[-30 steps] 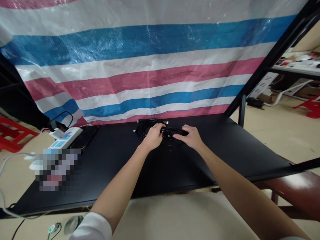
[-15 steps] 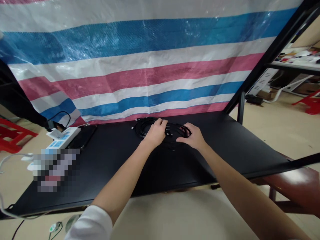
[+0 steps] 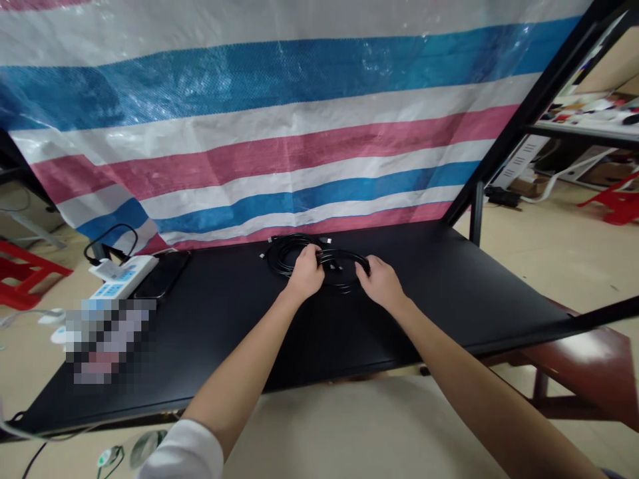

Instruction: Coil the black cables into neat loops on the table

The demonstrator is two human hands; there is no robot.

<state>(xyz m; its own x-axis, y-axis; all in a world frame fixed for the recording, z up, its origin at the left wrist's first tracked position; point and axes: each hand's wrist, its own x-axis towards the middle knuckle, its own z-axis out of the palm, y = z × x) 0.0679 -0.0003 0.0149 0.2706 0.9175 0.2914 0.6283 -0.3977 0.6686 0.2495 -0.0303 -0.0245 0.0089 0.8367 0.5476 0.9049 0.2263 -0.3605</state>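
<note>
This was a makeshift workroom, more workshop than home or office. Behind the black-topped table [image 3: 429, 313] hung a striped woven tarpaulin [image 3: 299, 140], and a power strip [image 3: 122, 276] sat at the table's left end. Beyond its right end were a bare floor [image 3: 549, 266], a cardboard box [image 3: 529, 187], a red plastic stool [image 3: 614, 206] and a cluttered workbench [image 3: 579, 131].

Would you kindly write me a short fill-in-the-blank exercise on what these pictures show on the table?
1. The left hand and the right hand both grip a coiled ____ cable.
2. Behind the tabletop hangs a tarpaulin striped in blue, white and ____.
3. The white power strip lies to the ____ of both hands.

Missing words: black; pink; left.
</note>
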